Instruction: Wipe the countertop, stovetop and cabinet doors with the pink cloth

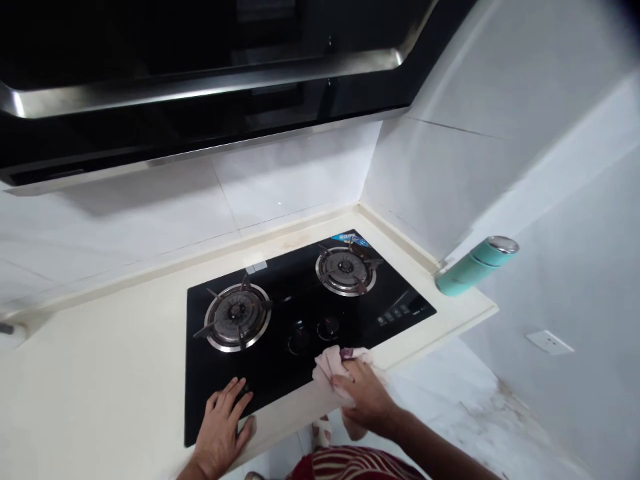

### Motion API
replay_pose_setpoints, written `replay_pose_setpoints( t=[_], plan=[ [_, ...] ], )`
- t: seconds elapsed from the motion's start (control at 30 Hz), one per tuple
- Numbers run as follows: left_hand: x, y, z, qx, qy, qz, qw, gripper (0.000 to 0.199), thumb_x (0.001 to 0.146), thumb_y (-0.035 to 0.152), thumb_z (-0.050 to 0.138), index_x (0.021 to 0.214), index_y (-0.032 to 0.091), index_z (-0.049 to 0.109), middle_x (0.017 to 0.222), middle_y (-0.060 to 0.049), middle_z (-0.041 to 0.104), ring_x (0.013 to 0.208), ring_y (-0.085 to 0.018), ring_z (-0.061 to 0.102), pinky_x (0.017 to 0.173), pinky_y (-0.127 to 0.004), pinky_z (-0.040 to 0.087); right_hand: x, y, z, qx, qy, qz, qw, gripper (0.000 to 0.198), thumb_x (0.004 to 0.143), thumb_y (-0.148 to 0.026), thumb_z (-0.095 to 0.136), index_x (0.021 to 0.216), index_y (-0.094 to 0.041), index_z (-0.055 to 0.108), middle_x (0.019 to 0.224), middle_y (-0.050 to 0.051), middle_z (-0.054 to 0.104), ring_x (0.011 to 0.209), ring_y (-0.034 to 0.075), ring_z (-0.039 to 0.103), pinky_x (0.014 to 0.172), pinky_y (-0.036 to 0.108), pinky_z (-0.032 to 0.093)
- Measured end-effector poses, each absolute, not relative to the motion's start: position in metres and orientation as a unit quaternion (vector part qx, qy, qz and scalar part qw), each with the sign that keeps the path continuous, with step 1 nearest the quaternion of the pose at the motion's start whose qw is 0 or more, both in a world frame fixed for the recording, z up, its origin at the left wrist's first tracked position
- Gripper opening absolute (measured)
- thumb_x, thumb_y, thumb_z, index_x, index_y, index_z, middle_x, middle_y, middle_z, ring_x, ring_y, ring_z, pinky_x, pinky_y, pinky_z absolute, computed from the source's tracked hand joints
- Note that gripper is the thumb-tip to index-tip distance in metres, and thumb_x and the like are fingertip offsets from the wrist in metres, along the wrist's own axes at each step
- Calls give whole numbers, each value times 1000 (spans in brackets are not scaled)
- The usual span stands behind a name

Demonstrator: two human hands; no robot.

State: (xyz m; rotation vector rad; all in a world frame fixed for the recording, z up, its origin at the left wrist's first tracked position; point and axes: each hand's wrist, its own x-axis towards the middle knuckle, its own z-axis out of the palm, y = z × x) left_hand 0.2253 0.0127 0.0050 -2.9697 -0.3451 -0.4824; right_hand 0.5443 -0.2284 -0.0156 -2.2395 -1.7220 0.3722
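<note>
A black glass gas cooktop (280, 313) with two burners and two knobs is set into the pale countertop. At its front edge my right hand (367, 393) grips a crumpled light pink cloth (330, 367), which lies over the cooktop's rim and the counter's front strip. My left hand (223, 423) rests with fingers spread on the front left corner of the glass, holding nothing. The left burner (237, 312) is beyond my left hand, and the right burner (345, 267) sits farther back. The knobs (327, 328) are just behind the cloth.
A teal flask (475, 267) stands on the countertop (100, 373) at the right, near the wall. Low over the back hangs a black range hood (200, 127) with a metal trim. A wall socket (550, 342) is at the right, and a white object (11, 335) shows at the left edge.
</note>
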Motion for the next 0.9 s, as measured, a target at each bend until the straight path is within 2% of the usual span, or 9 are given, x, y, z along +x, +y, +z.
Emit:
replay_pose_setpoints(
  t=[0.1,0.17,0.27,0.43,0.57,0.7,0.77,0.9],
  plan=[
    [226,14,5,-980,-105,-158,66,32,89,32,62,120,24,69,137,-10,65,128,-28,57,96,-40,40,595,-245,-11,-830,-533,108,127,52,80,-37,62,130,-25,64,130,15,53,118,35,47,100,50,40],
    [227,15,6,-980,-101,-157,63,33,89,33,62,119,23,69,136,-11,65,128,-29,58,96,-41,40,641,-260,-7,-895,-426,67,112,54,83,-39,59,135,-21,60,136,18,49,124,36,44,101,49,41],
    [228,16,5,-981,-102,-157,54,32,89,31,61,118,21,68,135,-12,66,126,-30,59,96,-42,40,702,-281,2,-959,-267,36,91,55,90,-42,51,142,-23,53,137,19,45,122,36,45,98,51,43],
    [228,18,1,-981,-108,-153,38,32,91,30,59,121,20,66,136,-14,65,127,-31,59,97,-43,40,730,-289,8,-988,-109,16,110,54,93,-43,48,144,-26,49,135,20,44,121,38,44,94,54,42],
    [229,18,-2,-981,-111,-153,36,33,93,32,57,122,19,65,137,-15,64,128,-31,58,97,-44,40,675,-273,-5,-976,-149,-37,152,53,90,-39,53,137,-16,56,131,22,43,122,39,41,100,53,38],
    [230,18,-5,-980,-115,-158,49,32,96,34,53,122,19,66,137,-15,64,129,-32,57,98,-45,40,565,-241,-17,-936,-268,-31,227,46,84,-34,60,128,-19,62,126,17,46,116,36,41,100,52,39],
    [230,18,-7,-979,-111,-166,50,33,97,35,52,122,19,66,138,-15,64,129,-32,57,97,-46,40,502,-222,-20,-909,-319,0,268,48,79,-29,63,127,-22,64,130,16,45,115,35,41,99,52,40],
    [230,18,-9,-976,-105,-187,46,34,98,36,51,123,19,66,138,-15,64,129,-32,57,98,-45,41,407,-203,-23,-815,-455,144,328,51,64,-20,68,116,-26,68,127,10,49,117,32,44,106,53,38]
  ],
)
